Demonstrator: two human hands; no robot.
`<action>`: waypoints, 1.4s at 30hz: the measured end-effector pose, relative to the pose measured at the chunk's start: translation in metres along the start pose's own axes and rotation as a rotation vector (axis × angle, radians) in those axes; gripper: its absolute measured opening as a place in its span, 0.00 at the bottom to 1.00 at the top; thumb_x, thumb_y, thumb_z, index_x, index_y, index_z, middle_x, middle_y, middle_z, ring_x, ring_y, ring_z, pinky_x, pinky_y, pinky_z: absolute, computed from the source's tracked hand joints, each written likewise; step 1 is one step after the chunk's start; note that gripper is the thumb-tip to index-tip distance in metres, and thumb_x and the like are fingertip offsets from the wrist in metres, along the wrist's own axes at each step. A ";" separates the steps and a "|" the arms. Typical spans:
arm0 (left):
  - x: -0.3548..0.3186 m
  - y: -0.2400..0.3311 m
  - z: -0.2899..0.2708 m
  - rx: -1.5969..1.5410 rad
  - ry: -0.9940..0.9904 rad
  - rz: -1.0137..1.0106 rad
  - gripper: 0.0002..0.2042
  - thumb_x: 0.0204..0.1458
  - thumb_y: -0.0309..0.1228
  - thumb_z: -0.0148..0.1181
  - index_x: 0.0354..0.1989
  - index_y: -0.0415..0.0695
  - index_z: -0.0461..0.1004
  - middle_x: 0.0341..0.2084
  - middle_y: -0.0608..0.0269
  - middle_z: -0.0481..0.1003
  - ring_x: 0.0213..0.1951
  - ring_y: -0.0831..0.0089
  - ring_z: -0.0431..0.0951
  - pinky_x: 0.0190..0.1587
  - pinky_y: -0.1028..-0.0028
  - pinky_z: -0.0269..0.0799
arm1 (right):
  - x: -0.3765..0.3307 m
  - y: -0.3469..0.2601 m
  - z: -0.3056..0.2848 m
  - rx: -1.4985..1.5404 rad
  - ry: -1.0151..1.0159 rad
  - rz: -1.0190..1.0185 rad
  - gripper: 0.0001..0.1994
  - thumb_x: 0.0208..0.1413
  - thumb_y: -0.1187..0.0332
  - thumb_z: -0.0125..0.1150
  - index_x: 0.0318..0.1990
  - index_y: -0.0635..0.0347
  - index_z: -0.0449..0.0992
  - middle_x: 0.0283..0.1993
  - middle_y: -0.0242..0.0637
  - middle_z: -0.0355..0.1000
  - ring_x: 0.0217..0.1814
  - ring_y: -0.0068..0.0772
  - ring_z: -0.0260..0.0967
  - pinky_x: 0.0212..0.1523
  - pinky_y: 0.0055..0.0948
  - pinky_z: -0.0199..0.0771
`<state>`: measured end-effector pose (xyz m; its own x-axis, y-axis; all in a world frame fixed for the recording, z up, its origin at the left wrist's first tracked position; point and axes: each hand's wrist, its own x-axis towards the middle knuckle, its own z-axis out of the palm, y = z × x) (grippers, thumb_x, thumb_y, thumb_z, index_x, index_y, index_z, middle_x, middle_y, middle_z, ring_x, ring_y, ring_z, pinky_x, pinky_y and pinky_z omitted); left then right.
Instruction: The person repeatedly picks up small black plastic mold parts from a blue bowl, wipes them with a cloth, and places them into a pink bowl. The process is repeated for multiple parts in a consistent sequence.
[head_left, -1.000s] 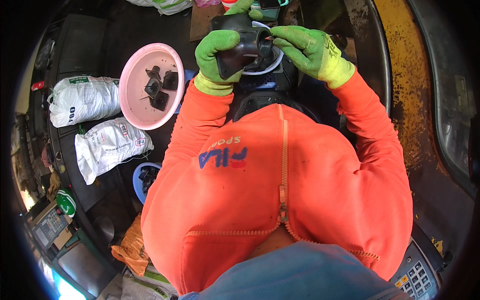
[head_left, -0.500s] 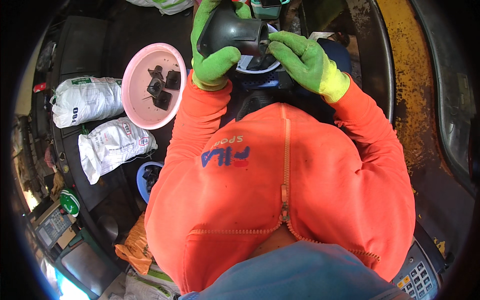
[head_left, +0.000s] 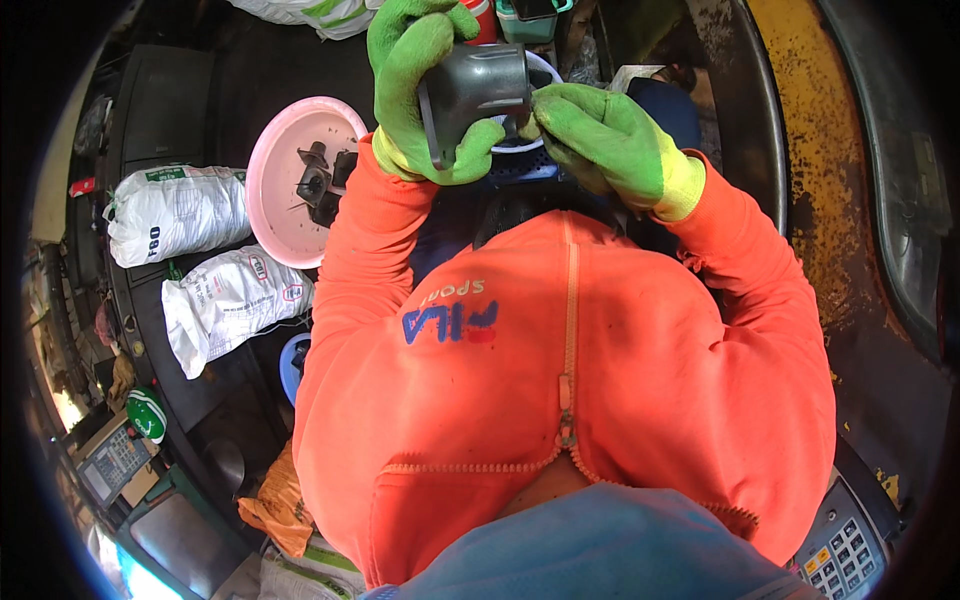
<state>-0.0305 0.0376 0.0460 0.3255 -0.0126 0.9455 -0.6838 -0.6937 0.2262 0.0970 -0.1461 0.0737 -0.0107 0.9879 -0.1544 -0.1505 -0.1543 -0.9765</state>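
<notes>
My left hand (head_left: 408,95), in a green glove with a yellow cuff, is closed around a black flanged tube (head_left: 485,85). The wide flange faces left and the narrower end points right, toward my other hand. My right hand (head_left: 610,140), gloved the same way, has its thumb and fingers pinched at the lower rim of that narrow end. Something small seems to sit at its fingertips, too hidden to name. Behind the tube stands a bowl with a pale rim (head_left: 547,68), mostly covered by the tube and my hands.
To the left, a pink basin (head_left: 262,190) holds several black moulded pieces. White sacks (head_left: 180,215) lie beside it, with a blue bowl (head_left: 290,368) below, partly behind my sleeve. A green container (head_left: 527,28) stands at the top; a rusty yellow machine edge (head_left: 800,150) runs along the right.
The black tube has tipped so its flange stands more upright, and my left hand has shifted slightly left and down with it. My right fingers have stayed by the narrow end.
</notes>
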 end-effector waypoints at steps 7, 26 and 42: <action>-0.014 0.007 -0.013 0.311 0.013 -0.214 0.45 0.49 0.43 0.66 0.73 0.44 0.47 0.65 0.45 0.56 0.53 0.62 0.71 0.53 0.62 0.72 | 0.025 -0.008 -0.013 0.760 -0.211 0.202 0.17 0.69 0.56 0.46 0.45 0.61 0.74 0.22 0.21 0.58 0.14 0.13 0.44 0.16 0.17 0.44; -0.420 0.299 -0.074 1.216 -0.018 -2.467 0.25 0.51 0.53 0.59 0.50 0.49 0.79 0.42 0.52 0.80 0.48 0.51 0.79 0.52 0.60 0.73 | 0.176 0.204 -0.156 -0.944 -0.039 0.142 0.24 0.63 0.59 0.54 0.59 0.69 0.70 0.58 0.52 0.72 0.61 0.44 0.70 0.60 0.35 0.67; -0.399 0.233 -0.165 1.760 -0.778 -1.396 0.16 0.55 0.28 0.53 0.53 0.53 0.75 0.59 0.64 0.71 0.59 0.62 0.70 0.60 0.68 0.68 | 0.128 0.159 -0.134 0.128 0.188 0.276 0.22 0.65 0.67 0.53 0.65 0.51 0.63 0.37 0.32 0.71 0.29 0.27 0.67 0.25 0.28 0.68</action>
<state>-0.4273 -0.0003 -0.2395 0.2942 0.9446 0.1457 0.9147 -0.2341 -0.3293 0.2041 -0.0454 -0.1211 0.1123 0.8876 -0.4467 -0.2904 -0.4006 -0.8690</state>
